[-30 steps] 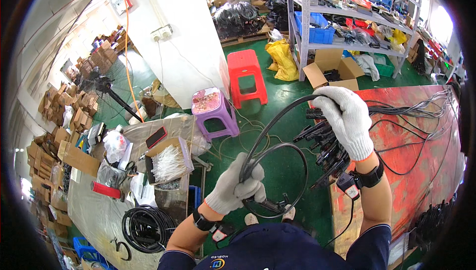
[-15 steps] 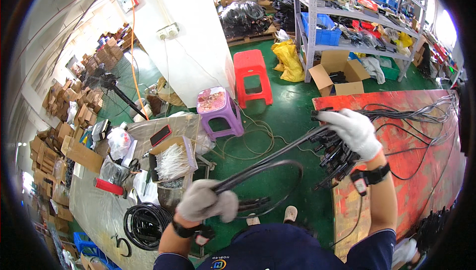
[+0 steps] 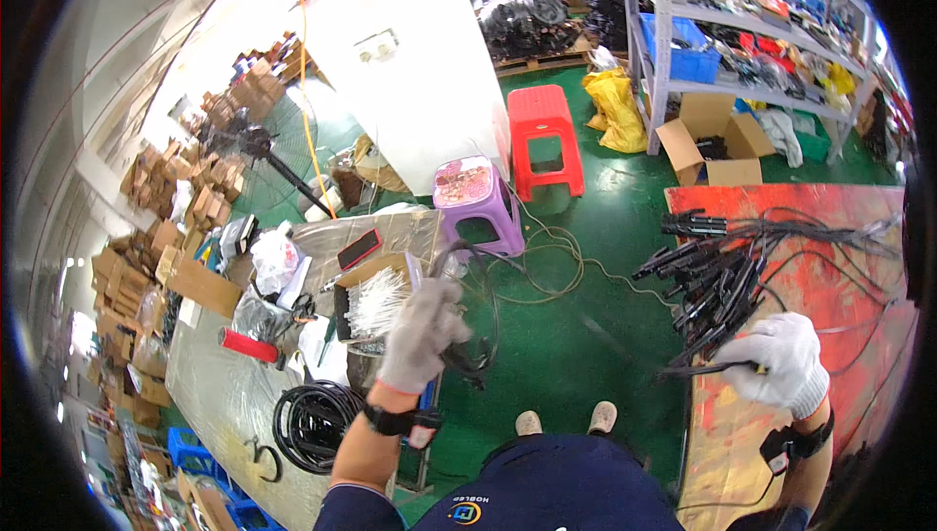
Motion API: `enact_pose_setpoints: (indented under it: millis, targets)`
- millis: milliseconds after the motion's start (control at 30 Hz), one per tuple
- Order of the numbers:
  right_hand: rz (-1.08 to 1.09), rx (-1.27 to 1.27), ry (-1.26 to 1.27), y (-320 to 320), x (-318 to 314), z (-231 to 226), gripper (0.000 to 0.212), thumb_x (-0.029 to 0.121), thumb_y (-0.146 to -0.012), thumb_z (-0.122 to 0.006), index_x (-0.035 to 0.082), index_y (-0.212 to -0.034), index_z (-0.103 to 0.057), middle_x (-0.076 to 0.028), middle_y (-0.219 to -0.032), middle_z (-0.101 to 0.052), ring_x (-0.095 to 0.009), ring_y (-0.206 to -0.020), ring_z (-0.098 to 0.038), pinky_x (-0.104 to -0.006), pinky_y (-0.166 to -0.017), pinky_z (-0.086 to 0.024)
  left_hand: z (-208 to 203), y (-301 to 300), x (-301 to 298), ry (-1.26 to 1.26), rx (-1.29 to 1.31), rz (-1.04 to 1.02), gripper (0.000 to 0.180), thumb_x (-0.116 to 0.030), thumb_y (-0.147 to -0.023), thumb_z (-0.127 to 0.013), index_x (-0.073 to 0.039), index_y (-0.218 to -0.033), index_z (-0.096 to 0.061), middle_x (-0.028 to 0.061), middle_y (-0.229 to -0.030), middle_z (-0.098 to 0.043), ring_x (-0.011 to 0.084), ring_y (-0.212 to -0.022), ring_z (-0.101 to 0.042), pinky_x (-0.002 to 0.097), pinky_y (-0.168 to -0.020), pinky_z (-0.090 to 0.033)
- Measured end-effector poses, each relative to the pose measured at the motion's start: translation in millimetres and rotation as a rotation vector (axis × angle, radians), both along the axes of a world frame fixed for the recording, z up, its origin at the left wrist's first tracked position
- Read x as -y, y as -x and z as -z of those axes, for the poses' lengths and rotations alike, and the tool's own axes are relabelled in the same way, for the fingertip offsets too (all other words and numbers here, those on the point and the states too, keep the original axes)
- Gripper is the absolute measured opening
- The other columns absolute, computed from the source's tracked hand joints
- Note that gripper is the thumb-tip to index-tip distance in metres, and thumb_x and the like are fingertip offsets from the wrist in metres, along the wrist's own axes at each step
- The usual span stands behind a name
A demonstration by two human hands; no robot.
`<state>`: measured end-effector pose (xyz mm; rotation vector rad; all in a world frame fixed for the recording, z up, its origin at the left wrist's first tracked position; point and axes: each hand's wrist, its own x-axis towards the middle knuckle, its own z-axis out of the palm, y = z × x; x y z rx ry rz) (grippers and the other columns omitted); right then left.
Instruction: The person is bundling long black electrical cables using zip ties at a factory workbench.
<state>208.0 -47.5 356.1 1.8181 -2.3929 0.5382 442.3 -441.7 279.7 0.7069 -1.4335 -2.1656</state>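
Note:
My left hand (image 3: pixel 422 336), in a pale work glove, is closed on a looped black cable (image 3: pixel 496 321) that hangs at its right, over the floor. Close by that hand is a box of white zip ties (image 3: pixel 376 302). My right hand (image 3: pixel 776 363), also gloved, has its fingers curled round a thin black cable end (image 3: pixel 698 370) at the red table's near left edge. Just beyond it lies a bunch of black cable connectors (image 3: pixel 717 287). Between my hands is only a faint blurred streak; whether one cable joins them I cannot tell.
The left table (image 3: pixel 224 414) bears a coil of black cable (image 3: pixel 317 424), a red roll (image 3: pixel 249 344) and a phone (image 3: pixel 359 249). More cables lie on the red table (image 3: pixel 839 336). Purple (image 3: pixel 478 204) and red stools (image 3: pixel 545 136) stand ahead, with an open carton (image 3: pixel 717 141) by the shelves.
My left hand has moved up beside the zip-tie box, its cable now hanging in a loop. My right hand has moved nearer me, away from the connectors. The view has shifted.

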Motion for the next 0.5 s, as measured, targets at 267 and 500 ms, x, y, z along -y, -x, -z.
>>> enact_pose_setpoints:
  millis: [267,500]
  targets:
    - [-0.134,0.172,0.324,-33.3,129.3,-33.3,0.014,0.031,-0.084,-0.074,0.018,-0.088,-0.070,-0.004,-0.074,-0.063,-0.026,-0.069,-0.067,-0.0381,-0.059,-0.053,-28.3,66.3,-75.8,-0.216,0.161,0.291,0.032,-0.033,-0.105,-0.055,-0.001,-0.110,-0.059,0.0028,-0.070,-0.057,0.0150,-0.065,-0.061,0.0326,-0.065,-0.052]
    - [-0.141,0.245,0.372,0.2,141.0,-12.3,0.020,0.033,-0.089,-0.073,0.019,-0.103,-0.074,-0.006,-0.085,-0.068,-0.029,-0.079,-0.068,-0.0380,-0.068,-0.054,-30.4,49.8,-66.8,-0.249,-0.104,0.680,0.052,-0.051,-0.106,-0.045,-0.004,-0.089,-0.057,0.0071,-0.064,-0.057,0.0238,-0.057,-0.060,0.0350,-0.060,-0.050]
